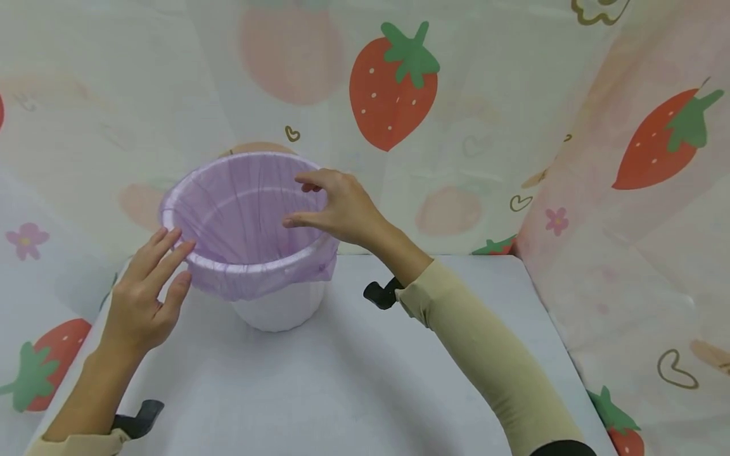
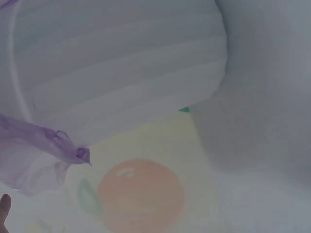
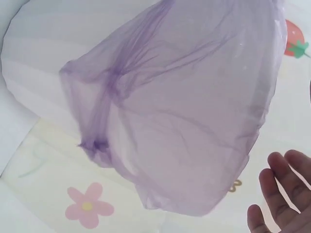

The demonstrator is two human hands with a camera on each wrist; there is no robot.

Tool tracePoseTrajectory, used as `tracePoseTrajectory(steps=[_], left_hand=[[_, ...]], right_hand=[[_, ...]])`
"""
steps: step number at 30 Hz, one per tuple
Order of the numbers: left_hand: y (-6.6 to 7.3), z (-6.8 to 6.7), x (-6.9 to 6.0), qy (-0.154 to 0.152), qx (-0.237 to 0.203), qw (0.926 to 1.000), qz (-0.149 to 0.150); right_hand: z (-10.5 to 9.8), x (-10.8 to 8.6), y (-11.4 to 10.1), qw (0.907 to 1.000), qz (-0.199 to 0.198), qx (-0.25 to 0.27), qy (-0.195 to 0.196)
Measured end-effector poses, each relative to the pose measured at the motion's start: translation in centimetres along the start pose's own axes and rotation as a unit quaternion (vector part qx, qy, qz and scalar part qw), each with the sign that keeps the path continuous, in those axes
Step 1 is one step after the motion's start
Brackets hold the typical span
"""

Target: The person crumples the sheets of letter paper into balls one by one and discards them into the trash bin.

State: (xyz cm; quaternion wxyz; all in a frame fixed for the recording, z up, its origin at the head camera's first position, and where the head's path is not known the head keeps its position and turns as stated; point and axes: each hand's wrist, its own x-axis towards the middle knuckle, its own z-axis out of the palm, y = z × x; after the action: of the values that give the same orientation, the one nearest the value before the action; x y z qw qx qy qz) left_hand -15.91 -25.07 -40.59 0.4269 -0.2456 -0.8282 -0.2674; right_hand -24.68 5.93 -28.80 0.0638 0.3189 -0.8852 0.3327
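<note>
A white round bin (image 1: 279,307) stands on the table, lined with a thin purple plastic bag (image 1: 256,278) whose edge is folded over the rim. In the right wrist view the bag's overhang (image 3: 194,136) hangs gathered and creased down the bin's side. My left hand (image 1: 145,288) is at the rim's left side, fingers extended, fingertips at the bag's folded edge. Above the rim's right side, my right hand (image 1: 339,206) has thumb and fingers spread apart with nothing between them. The left wrist view shows the bin's ribbed wall (image 2: 131,63) and only one fingertip.
A white-covered table (image 1: 319,392) bears the bin near its back edge. Behind and at the sides hang cloths printed with strawberries (image 1: 393,95), flowers and hearts. Dark wrist mounts (image 1: 383,294) jut from both sleeves.
</note>
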Motion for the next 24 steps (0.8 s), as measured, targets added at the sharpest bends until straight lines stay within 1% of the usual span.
tracePoseTrajectory(steps=[3,7,11,15,20,22,24], left_hand=[[0.0,0.1,0.1,0.004,0.000,1.0000,0.001],[0.0,0.0,0.1,-0.001,0.002,1.0000,0.000],[0.1,-0.1,0.1,-0.004,0.003,1.0000,0.002],[0.1,-0.2,0.2,-0.001,0.002,1.0000,0.008],[0.3,-0.5,0.3,-0.005,-0.001,0.9999,0.013],[0.4,-0.7,0.3,-0.010,-0.001,0.9999,0.013],[0.5,-0.9,0.3,-0.012,0.002,0.9999,0.011]], right_hand=[[-0.6,-0.3,0.3,0.9999,0.002,-0.013,0.005],[-1.7,-1.1,1.4,0.9996,0.007,-0.022,0.018],[-3.3,-2.7,3.4,0.9988,0.016,-0.031,0.035],[-5.1,-4.7,5.9,0.9963,0.036,-0.064,0.046],[-7.1,-7.8,8.9,0.9882,0.074,-0.123,0.055],[-7.7,-9.1,9.9,0.9835,0.073,-0.155,0.058],[-8.4,-10.3,11.0,0.9768,0.061,-0.195,0.063]])
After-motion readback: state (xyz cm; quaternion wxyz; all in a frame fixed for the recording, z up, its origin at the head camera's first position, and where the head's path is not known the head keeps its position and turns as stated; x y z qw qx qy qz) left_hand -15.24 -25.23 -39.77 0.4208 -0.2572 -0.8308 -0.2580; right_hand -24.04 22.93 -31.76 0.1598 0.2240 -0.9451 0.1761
